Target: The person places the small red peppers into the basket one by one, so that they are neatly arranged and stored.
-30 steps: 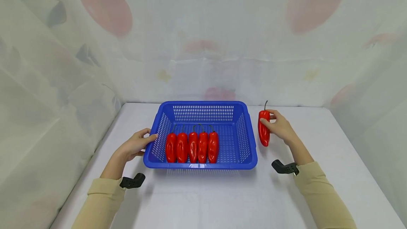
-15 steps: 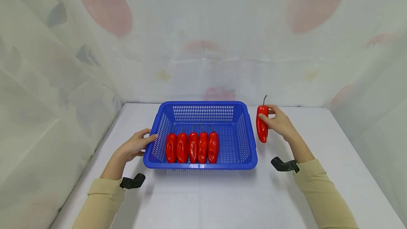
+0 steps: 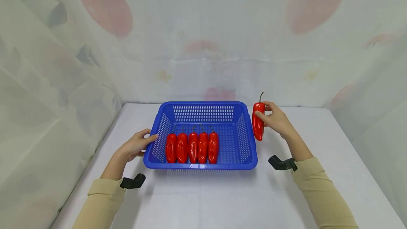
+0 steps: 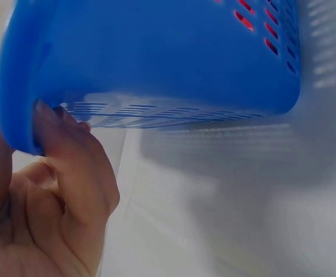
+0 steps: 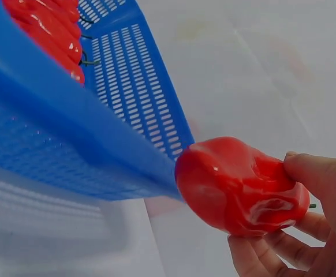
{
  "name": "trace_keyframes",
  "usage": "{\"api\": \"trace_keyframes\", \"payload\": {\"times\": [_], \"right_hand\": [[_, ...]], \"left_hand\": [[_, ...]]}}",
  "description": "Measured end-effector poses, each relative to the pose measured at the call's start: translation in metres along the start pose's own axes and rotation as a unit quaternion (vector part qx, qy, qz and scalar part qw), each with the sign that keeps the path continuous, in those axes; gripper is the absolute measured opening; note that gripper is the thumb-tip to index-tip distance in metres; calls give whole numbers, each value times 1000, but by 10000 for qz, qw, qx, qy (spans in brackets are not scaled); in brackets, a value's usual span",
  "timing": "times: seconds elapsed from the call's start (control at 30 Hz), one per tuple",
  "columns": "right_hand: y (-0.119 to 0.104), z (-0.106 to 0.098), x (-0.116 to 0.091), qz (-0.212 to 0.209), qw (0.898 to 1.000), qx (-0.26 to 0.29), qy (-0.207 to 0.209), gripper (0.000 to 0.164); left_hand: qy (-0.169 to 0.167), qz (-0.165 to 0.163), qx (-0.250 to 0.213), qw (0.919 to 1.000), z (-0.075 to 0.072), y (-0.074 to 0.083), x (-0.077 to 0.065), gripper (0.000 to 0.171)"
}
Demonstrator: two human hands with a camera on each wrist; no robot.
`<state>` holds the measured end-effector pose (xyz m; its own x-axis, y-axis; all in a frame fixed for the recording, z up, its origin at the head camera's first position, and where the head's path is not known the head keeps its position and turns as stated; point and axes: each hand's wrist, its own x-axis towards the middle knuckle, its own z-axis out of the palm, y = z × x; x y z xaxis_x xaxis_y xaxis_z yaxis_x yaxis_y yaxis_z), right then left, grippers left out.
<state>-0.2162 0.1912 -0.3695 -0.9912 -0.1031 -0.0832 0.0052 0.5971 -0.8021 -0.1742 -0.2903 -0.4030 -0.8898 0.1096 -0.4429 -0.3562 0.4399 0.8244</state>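
Note:
A blue perforated plastic basket (image 3: 200, 166) stands on the white table. Inside it, on the left and middle, several red peppers (image 3: 192, 147) lie side by side with their stems to the back. My left hand (image 3: 135, 145) grips the basket's left rim, thumb on top and fingers curled beneath, as the left wrist view shows. My right hand (image 3: 276, 118) pinches another red pepper (image 3: 258, 123) between thumb and fingers, stem up. This pepper hangs just outside the basket's right rim and overlaps it in the right wrist view (image 5: 237, 187).
The white table (image 3: 203, 200) reaches around the basket on all sides. Pale cloth curtains (image 3: 203, 77) with printed fruit rise behind the table and along both its sides. A black wrist camera (image 3: 282, 163) sits at each sleeve.
My right hand has carried its pepper up, away from me and left, closer to the basket's right rim. My left hand and the basket have stayed in place.

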Motion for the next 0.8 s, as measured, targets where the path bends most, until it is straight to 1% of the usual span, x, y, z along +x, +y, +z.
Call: {"api": "trace_keyframes", "payload": {"times": [0.2,0.67,0.8], "right_hand": [[-7,5,2,-79,9999,53,-109,67],[-23,18,7,-286,9991,-45,-301,65],[-27,23,10,-358,9986,-55,-388,64]], "left_hand": [[11,15,-16,10000,0,0,-1,44],[-77,46,-89,9999,0,0,0,45],[-50,45,-73,10000,0,0,-1,46]]}}
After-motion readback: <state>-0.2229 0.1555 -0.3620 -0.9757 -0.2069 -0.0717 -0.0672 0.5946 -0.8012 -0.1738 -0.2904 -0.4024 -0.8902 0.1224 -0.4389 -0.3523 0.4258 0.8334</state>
